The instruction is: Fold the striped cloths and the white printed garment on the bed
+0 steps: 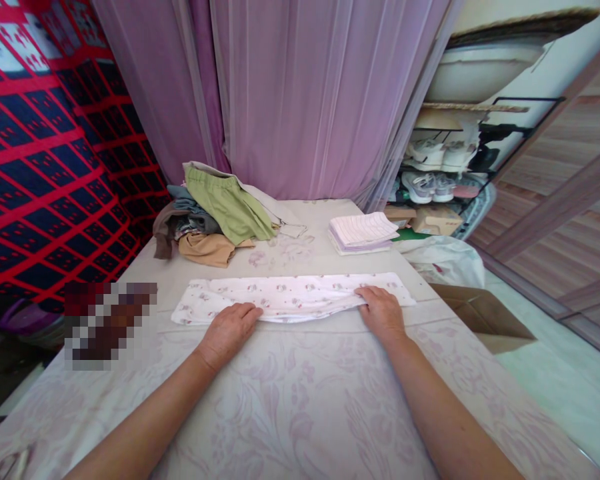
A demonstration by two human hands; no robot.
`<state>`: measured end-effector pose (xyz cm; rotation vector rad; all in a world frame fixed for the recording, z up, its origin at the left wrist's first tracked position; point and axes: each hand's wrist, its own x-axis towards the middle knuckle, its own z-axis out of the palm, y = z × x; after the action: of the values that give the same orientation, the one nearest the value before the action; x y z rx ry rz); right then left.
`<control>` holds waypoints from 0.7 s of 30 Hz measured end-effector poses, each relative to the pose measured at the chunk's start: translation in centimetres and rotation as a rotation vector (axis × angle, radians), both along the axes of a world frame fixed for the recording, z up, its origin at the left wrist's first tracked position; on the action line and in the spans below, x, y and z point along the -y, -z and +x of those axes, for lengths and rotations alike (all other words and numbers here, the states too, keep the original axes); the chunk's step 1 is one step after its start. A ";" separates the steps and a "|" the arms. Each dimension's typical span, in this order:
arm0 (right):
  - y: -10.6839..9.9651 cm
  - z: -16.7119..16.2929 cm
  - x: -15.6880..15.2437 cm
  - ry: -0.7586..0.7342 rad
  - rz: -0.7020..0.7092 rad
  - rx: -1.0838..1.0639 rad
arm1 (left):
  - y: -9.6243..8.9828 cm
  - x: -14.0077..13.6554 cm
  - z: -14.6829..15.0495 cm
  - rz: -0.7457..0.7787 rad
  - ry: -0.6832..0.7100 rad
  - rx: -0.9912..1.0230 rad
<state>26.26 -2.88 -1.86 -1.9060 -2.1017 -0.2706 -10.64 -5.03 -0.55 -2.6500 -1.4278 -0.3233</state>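
Note:
A white printed cloth, patterned with small figures and reddish dots, lies folded into a long flat strip across the table. At its near edge, left of the middle, my left hand has its fingers closed on the fabric. Further right along that edge, my right hand also grips the cloth, with fingertips over the fabric. Between the two hands the near edge sags and is slightly bunched. Beyond the cloth to the right sits a neat stack of folded striped cloths.
A heap of clothes, with green shorts and tan fabric, lies at the back left of the covered table. Purple curtains hang behind. A shoe rack and an open cardboard box stand to the right.

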 end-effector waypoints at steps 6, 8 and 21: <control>0.4 4.4 -1.0 0.085 0.070 -0.117 | 0.4 -0.4 -0.4 0.057 -0.103 0.307; -0.2 4.9 -1.3 0.082 0.071 -0.185 | -0.2 -0.8 -0.3 0.081 -0.149 0.372; -10.3 9.9 -3.0 -0.094 -0.440 -0.460 | -12.5 -7.9 -3.8 -0.370 -0.159 0.072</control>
<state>36.12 0.10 8.42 -1.8434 -2.0242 0.6418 -14.46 2.87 11.93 -2.7970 -1.8702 -0.1515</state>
